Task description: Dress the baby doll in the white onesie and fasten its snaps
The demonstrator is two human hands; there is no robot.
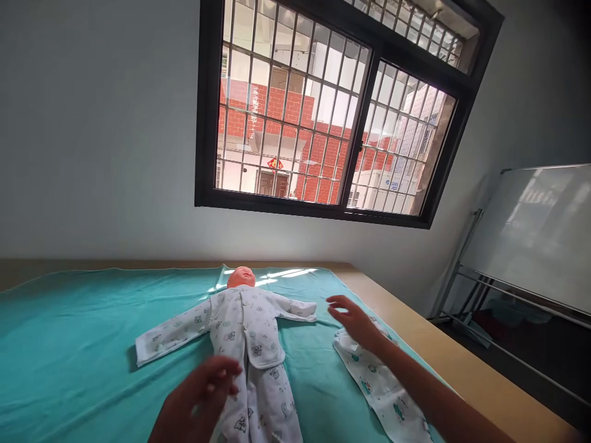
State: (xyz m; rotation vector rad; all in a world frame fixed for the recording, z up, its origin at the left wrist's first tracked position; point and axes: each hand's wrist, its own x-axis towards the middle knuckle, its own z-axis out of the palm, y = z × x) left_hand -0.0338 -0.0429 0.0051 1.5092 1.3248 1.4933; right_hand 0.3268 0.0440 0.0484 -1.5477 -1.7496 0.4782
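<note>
A baby doll with a reddish head (pixel 241 277) lies on its back, dressed in a white printed long-sleeved jacket (pixel 258 329) and matching trousers (pixel 272 400). Both sleeves are spread out to the sides. My left hand (pixel 198 397), its fingers loosely bent and apart with nothing in them, hovers over the left edge of the trousers. Off to the right, my right hand (pixel 353 320) is open above a folded white cloth with green prints (pixel 376 384). My forearm covers part of that cloth. The lower ends of the trousers fall outside the view.
A turquoise sheet (pixel 92 332) covers much of the wooden table (pixel 406 314) under the doll. Behind it is a wall with a barred window (pixel 295 123). A whiteboard on a metal stand (pixel 535 234) is at the right, beyond the table edge.
</note>
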